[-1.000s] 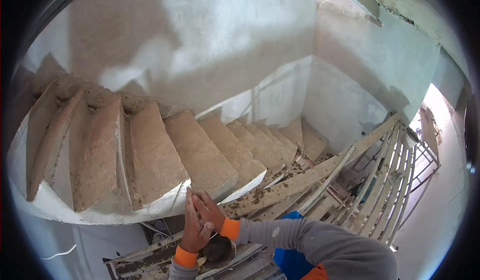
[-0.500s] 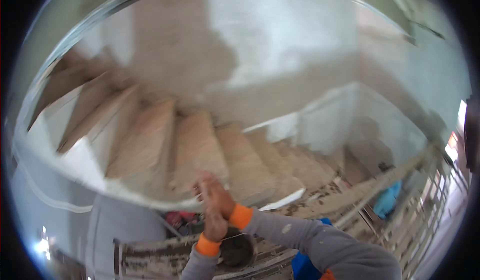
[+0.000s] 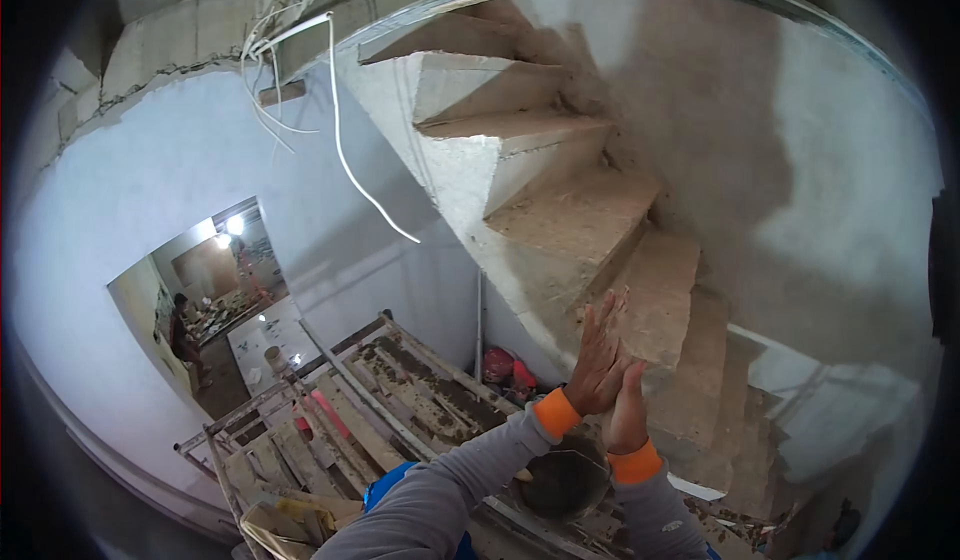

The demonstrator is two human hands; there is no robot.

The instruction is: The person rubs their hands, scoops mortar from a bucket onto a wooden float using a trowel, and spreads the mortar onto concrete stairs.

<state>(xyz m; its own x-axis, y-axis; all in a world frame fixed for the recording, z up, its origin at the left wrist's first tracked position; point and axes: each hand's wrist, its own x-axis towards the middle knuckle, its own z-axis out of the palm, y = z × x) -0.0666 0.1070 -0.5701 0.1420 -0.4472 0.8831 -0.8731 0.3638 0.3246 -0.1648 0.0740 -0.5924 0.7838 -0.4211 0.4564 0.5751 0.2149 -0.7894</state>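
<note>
A: Where are the person's hands?
B: Right of the middle, low in the view. The left hand (image 3: 597, 368) and the right hand (image 3: 628, 415) are set palm toward palm, touching near their lower parts, fingertips pointing up.

A: And the grip?
B: The left fingers are stretched out straight, not curled round anything. The right hand looks flattened too, though the left partly covers it. Whether something small lies between the palms cannot be told.

A: What is nearest to them?
B: A dark round bucket (image 3: 570, 492) shows just below the hands, between the two grey sleeves with their orange cuffs (image 3: 557, 413). Behind the hands runs the staircase (image 3: 565, 210), bare and dusty, climbing toward the top of the view.

A: What is on the left?
B: A platform of rough planks (image 3: 375, 448) on a metal frame, streaked with dark crumbs. Something blue (image 3: 387, 484) shows beside the left sleeve. Next to an upright pipe (image 3: 479, 325) is a red bundle (image 3: 500, 365), too small to make out.

A: And farther off?
B: White cable (image 3: 345, 140) hangs from the wall above. Through an opening in the pale wall (image 3: 120, 200), another person (image 3: 184, 340) stands in a room with bright lamps (image 3: 235, 225).
</note>
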